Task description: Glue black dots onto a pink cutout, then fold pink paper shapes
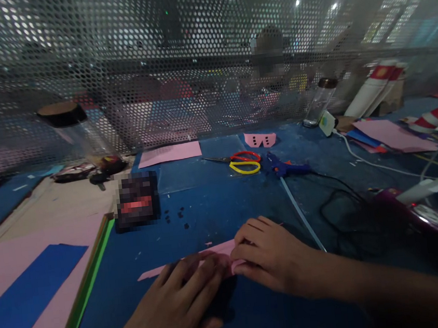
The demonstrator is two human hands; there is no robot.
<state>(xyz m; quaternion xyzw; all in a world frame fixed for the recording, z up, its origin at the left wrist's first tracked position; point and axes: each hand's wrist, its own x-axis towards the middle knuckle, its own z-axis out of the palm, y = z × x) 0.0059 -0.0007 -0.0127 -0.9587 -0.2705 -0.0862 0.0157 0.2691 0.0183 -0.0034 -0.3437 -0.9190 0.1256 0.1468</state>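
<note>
On the table (215, 206): pink paper strip (155, 270) lies near the front edge, under both hands.
Left hand (179, 306): open, fingers flat on the strip.
Right hand (270, 258): pinching the strip's end.
Risk: uneven pressure could skew the crease or tear the paper.

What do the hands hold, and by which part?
A pink paper strip: left hand presses its middle flat, right hand pinches its right end.

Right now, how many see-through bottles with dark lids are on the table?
2. One wide clear bottle leans far left by the perforated metal screen; one slim clear bottle leans far right, beside the white plug. Others may be hidden.
</note>
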